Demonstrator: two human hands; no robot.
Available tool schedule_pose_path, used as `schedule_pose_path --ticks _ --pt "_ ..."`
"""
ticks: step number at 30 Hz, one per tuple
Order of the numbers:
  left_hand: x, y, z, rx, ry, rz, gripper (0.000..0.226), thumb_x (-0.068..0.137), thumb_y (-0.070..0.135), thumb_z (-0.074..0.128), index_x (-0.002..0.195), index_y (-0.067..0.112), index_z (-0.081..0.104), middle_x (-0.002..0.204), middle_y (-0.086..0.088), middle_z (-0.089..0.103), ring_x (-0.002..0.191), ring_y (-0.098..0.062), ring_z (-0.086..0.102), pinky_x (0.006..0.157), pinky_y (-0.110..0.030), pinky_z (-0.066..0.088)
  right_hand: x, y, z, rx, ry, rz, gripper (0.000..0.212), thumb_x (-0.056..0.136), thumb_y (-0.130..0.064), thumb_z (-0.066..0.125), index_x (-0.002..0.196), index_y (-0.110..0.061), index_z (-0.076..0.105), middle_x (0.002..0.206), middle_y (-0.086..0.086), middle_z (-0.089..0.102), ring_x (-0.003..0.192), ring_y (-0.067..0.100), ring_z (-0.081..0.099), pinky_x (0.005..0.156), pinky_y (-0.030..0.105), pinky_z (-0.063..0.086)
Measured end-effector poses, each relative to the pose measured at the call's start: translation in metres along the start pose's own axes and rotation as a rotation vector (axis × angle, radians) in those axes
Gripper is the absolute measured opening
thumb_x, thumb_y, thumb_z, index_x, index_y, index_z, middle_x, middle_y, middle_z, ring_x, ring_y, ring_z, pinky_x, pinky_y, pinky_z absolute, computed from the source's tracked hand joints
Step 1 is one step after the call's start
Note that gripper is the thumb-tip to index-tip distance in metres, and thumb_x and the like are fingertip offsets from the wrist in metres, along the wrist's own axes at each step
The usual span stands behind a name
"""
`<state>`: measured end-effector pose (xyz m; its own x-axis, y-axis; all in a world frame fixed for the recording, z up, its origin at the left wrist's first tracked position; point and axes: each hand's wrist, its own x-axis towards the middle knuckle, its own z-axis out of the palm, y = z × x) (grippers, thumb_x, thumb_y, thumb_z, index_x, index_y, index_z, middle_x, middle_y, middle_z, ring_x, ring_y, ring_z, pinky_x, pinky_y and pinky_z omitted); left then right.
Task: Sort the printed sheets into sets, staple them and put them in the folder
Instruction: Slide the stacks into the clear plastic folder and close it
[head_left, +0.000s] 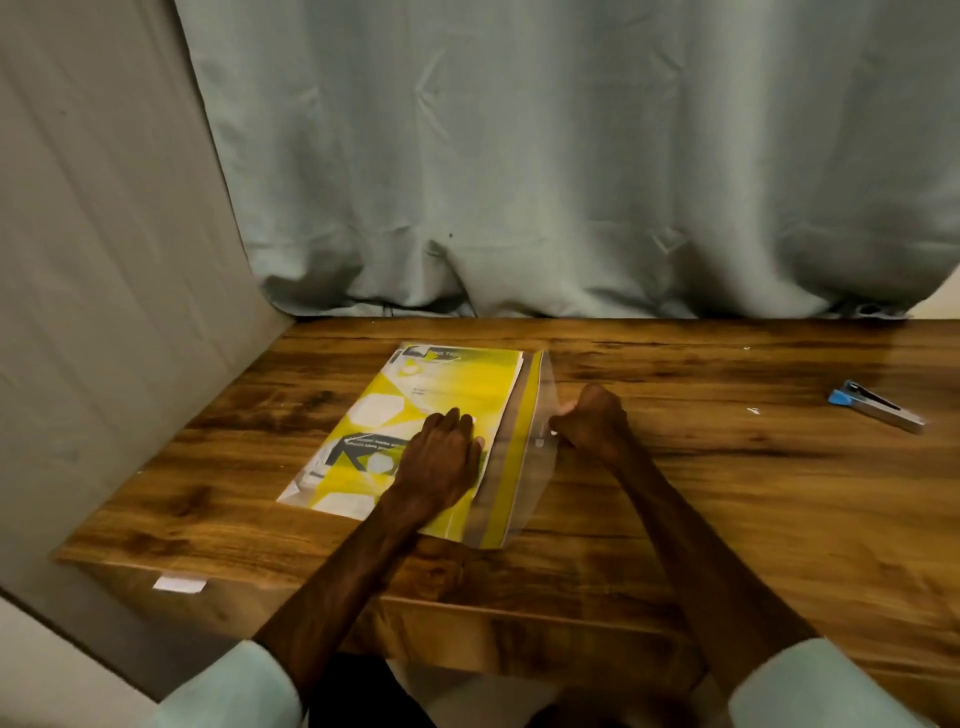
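Seemingly near-finished: sheets (415, 384) in folder (530, 488), left hand (444, 452) flat on them, right hand (595, 421) in pinch grip on its clear cover, stapler (875, 405) aside on desk (727, 493); closing remains.

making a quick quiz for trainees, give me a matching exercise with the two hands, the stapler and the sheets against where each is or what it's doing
Things:
1. left hand
2. right hand
3. stapler
4. sheets

Places or states:
a. lying far right on the table, untouched
b. yellow print, lying in the open folder
c. resting flat on the sheets
d. gripping the folder's clear edge

Pairs: 1-c, 2-d, 3-a, 4-b
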<state>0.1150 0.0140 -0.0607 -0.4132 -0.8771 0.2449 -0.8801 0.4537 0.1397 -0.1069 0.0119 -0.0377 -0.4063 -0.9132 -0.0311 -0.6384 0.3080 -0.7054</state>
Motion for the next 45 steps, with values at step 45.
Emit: schedule_pose_path --ticks 45 --pt "0.049 0.105 0.064 -0.517 0.207 0.211 0.039 0.082 0.049 0.074 0.109 0.021 0.071 0.119 0.002 0.066 0.111 -0.026 0.053 0.089 -0.041 0.044 0.001 0.069 -0.071 0.219 -0.091 -0.233 0.009 0.087 -0.005 0.072 0.088 -0.004 0.080 0.080 0.019 0.075 0.060 0.011 0.063 0.050 0.014 0.045"
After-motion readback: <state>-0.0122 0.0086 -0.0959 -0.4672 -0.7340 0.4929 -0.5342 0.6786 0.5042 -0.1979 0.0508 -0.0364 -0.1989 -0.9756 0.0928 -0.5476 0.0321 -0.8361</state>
